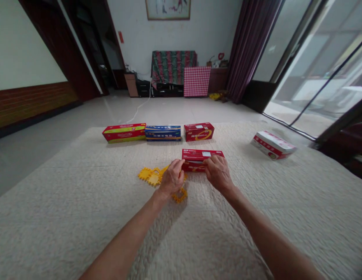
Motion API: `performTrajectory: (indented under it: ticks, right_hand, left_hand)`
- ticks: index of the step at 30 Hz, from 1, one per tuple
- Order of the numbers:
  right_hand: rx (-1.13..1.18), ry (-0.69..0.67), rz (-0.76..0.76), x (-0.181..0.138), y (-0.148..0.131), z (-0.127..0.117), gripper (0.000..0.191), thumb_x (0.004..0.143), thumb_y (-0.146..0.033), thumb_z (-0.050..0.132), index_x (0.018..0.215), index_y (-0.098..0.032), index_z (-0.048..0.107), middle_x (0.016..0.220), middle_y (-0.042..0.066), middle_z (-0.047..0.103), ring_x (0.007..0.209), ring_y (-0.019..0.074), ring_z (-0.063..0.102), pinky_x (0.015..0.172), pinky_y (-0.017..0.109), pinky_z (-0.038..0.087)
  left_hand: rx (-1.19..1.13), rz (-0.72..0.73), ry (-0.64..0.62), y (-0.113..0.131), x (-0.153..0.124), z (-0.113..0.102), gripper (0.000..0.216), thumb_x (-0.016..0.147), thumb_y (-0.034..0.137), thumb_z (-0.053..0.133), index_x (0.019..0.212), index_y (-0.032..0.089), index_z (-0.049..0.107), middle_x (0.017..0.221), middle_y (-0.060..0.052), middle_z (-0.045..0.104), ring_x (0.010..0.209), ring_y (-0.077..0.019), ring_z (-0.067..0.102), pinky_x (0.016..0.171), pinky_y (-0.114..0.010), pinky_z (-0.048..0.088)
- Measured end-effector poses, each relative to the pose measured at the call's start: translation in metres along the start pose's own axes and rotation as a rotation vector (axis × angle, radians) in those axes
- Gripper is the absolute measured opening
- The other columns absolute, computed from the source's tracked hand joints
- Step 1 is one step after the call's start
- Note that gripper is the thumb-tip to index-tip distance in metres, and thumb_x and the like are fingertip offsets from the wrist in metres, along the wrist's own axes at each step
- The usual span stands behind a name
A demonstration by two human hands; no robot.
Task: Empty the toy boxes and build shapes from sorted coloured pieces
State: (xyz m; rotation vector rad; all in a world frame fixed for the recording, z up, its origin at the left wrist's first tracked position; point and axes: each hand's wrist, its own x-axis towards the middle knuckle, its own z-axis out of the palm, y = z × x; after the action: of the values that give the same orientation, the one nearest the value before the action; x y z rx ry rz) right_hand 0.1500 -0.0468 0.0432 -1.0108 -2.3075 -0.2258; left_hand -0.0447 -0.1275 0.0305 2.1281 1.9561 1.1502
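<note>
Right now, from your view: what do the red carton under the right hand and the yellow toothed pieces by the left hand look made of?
The red carton looks like printed paperboard, probably coated: thin flat panels, crisp folds, a slight sheen. The yellow toothed pieces look like moulded plastic: even colour throughout, a mild shine, and cleanly formed teeth, though the view is too coarse to be sure.

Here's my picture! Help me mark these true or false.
The right hand is on a red box. True.

The left hand is holding the blue box. False: the blue box sits in the back row, and the left hand is beside yellow plastic pieces.

A red-and-yellow box stands at the left end of the back row. True.

The tilted red-and-white box is in that row. False: it lies alone, off to the right.
</note>
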Motion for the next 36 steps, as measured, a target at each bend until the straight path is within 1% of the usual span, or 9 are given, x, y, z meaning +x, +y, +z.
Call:
performTrajectory:
  ticks: [3,6,9,11,17,25,28,32,36]
  right_hand:
    - [0.018,0.029,0.018,0.001,0.000,0.001,0.012,0.085,-0.017,0.054,0.086,-0.022,0.065,0.088,0.009,0.061,0.091,0.0256,0.050,0.083,0.038,0.037]
    - [0.024,0.034,0.029,0.004,0.000,0.003,0.013,0.084,-0.016,0.053,0.085,-0.022,0.065,0.087,0.009,0.061,0.090,0.0257,0.051,0.082,0.038,0.038]
    - [0.014,0.034,0.033,0.006,-0.001,0.004,0.014,0.084,-0.016,0.053,0.084,-0.021,0.065,0.086,0.009,0.061,0.091,0.0258,0.051,0.083,0.038,0.038]
    - [0.012,0.045,0.035,0.007,-0.001,0.005,0.013,0.083,-0.016,0.053,0.083,-0.021,0.065,0.085,0.008,0.061,0.091,0.0257,0.052,0.084,0.038,0.039]
    - [0.026,0.072,0.045,0.009,-0.002,0.011,0.013,0.084,-0.017,0.052,0.084,-0.021,0.064,0.087,0.008,0.061,0.092,0.0260,0.051,0.085,0.039,0.039]
    - [0.027,0.097,0.043,0.015,-0.007,0.019,0.012,0.084,-0.017,0.053,0.084,-0.021,0.065,0.087,0.008,0.062,0.092,0.0258,0.051,0.085,0.039,0.039]
    - [0.027,0.097,0.040,0.017,-0.006,0.020,0.012,0.085,-0.017,0.053,0.084,-0.020,0.065,0.086,0.008,0.061,0.091,0.0253,0.051,0.085,0.039,0.039]
    - [0.036,0.104,0.036,0.015,-0.005,0.019,0.012,0.085,-0.016,0.053,0.084,-0.020,0.064,0.086,0.007,0.061,0.090,0.0243,0.052,0.085,0.038,0.039]
    - [0.053,0.121,0.008,0.012,-0.011,0.019,0.011,0.085,-0.014,0.055,0.083,-0.020,0.064,0.085,0.007,0.061,0.090,0.0243,0.052,0.085,0.038,0.040]
  left_hand:
    - [0.080,0.019,-0.022,0.007,-0.027,0.000,0.050,0.087,0.023,0.051,0.136,0.017,0.049,0.138,-0.014,0.053,0.130,-0.0259,0.048,0.111,-0.043,0.040]
    - [0.189,0.088,-0.180,0.012,-0.047,0.001,0.054,0.084,0.038,0.060,0.133,0.016,0.053,0.144,-0.018,0.047,0.136,-0.0346,0.041,0.111,-0.053,0.036]
    - [0.252,0.183,-0.336,0.010,-0.053,0.002,0.046,0.084,0.040,0.060,0.125,0.020,0.059,0.146,-0.015,0.046,0.136,-0.0374,0.037,0.106,-0.057,0.036]
    - [0.273,0.209,-0.370,0.003,-0.050,0.001,0.035,0.088,0.038,0.055,0.119,0.023,0.062,0.144,-0.011,0.048,0.134,-0.0349,0.038,0.104,-0.054,0.036]
    - [0.353,0.124,-0.328,-0.032,-0.029,-0.010,0.027,0.092,0.033,0.048,0.112,0.023,0.064,0.129,-0.009,0.056,0.125,-0.0278,0.043,0.099,-0.046,0.038]
    - [0.489,-0.099,-0.141,-0.080,-0.022,-0.032,0.025,0.091,0.025,0.046,0.104,0.018,0.066,0.129,-0.014,0.055,0.128,-0.0302,0.042,0.103,-0.049,0.036]
    - [0.488,-0.113,-0.102,-0.081,-0.007,-0.026,0.025,0.089,0.025,0.048,0.107,0.018,0.065,0.134,-0.014,0.053,0.133,-0.0302,0.038,0.105,-0.048,0.034]
    - [0.417,-0.082,-0.158,-0.078,0.021,-0.004,0.038,0.093,0.028,0.044,0.130,0.022,0.055,0.147,-0.012,0.044,0.138,-0.0318,0.033,0.106,-0.051,0.031]
    - [0.395,-0.120,-0.243,-0.087,0.032,0.004,0.035,0.098,0.033,0.036,0.123,0.026,0.060,0.140,-0.009,0.051,0.133,-0.0329,0.038,0.102,-0.053,0.033]
